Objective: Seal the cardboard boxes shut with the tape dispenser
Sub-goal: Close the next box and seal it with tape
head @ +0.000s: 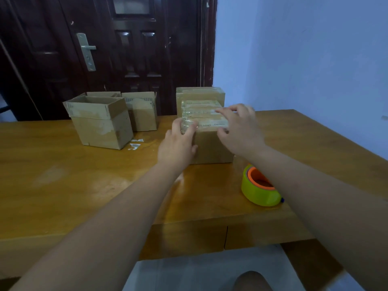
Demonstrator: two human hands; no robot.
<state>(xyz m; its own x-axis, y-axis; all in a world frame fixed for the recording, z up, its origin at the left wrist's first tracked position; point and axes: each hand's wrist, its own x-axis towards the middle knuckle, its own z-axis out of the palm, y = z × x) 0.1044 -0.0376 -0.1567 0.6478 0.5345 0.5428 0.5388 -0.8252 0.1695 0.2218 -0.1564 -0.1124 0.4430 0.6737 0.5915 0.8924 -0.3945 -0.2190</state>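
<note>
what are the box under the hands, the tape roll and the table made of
Box: plain brown cardboard, matte sides; the shiny streaks on top look like clear tape.
Tape roll: glossy yellow-green tape wound on an orange core, probably plastic.
Table: wood or veneer, varnished, judging by grain and sheen.
</note>
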